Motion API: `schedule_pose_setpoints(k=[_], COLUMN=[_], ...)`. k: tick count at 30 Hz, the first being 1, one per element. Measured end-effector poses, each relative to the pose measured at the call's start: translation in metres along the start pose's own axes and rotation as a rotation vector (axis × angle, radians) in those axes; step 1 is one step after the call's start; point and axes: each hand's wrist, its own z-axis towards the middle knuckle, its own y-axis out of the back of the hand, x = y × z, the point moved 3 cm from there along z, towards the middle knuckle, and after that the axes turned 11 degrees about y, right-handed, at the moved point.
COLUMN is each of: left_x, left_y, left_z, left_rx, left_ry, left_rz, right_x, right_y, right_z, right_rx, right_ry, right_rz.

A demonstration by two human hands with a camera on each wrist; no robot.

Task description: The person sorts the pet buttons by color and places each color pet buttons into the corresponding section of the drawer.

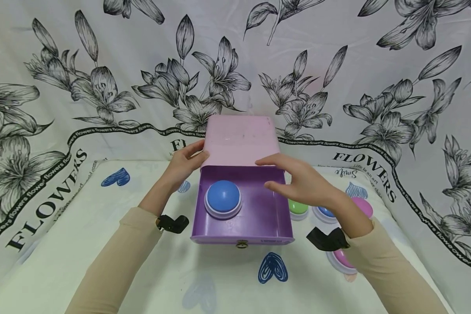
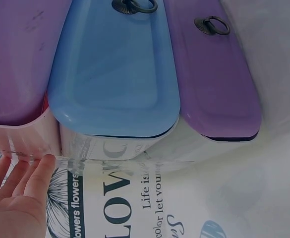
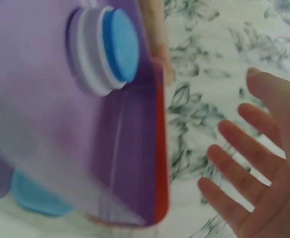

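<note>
A small drawer unit with a pink top (image 1: 241, 139) has its purple top drawer (image 1: 261, 213) pulled out. Inside the drawer, on its left side, sits a round push button with a blue dome (image 1: 223, 196) and a pale base. My left hand (image 1: 180, 165) touches the left side of the pink top; its extended fingers (image 2: 31, 173) lie against the pink casing in the left wrist view. Over the right part of the drawer, my right hand (image 1: 302, 181) has its fingers spread and holds nothing. In the right wrist view its fingers (image 3: 244, 168) are apart from the drawer.
Right of the drawer lie more push buttons: a green one (image 1: 298, 207), a blue one (image 1: 325, 213) and pink ones (image 1: 362, 206), partly behind the right arm. Lower blue (image 2: 115, 64) and purple (image 2: 219, 84) drawers are shut. A flower-printed cloth (image 1: 314, 35) hangs behind.
</note>
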Motion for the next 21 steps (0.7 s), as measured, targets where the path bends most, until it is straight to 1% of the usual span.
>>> schedule_pose_setpoints(k=[5,8,12,17,21], left_x=[0.000,0.000,0.000,0.000,-0.006], left_y=[-0.001,-0.001,-0.001,-0.001,-0.002], left_z=[0.000,-0.001,0.000,-0.001,-0.006], left_rx=[0.003,0.004,0.006,0.006,0.010], left_ry=[-0.008,-0.003,0.001,0.008,0.022], left_rz=[0.003,-0.004,-0.015,-0.010,-0.015], right_x=[-0.020,-0.032,-0.048,-0.072,-0.091], right_y=[0.003,0.004,0.002,-0.001,-0.002], right_z=[-0.021,-0.033,-0.049,-0.073,-0.092], right_rx=[-0.094,-0.132,-0.157,-0.172,-0.213], right_ry=[-0.088,-0.102,-0.130,-0.243,-0.325], right_rz=[0.006,0.002,-0.026,-0.038,-0.045])
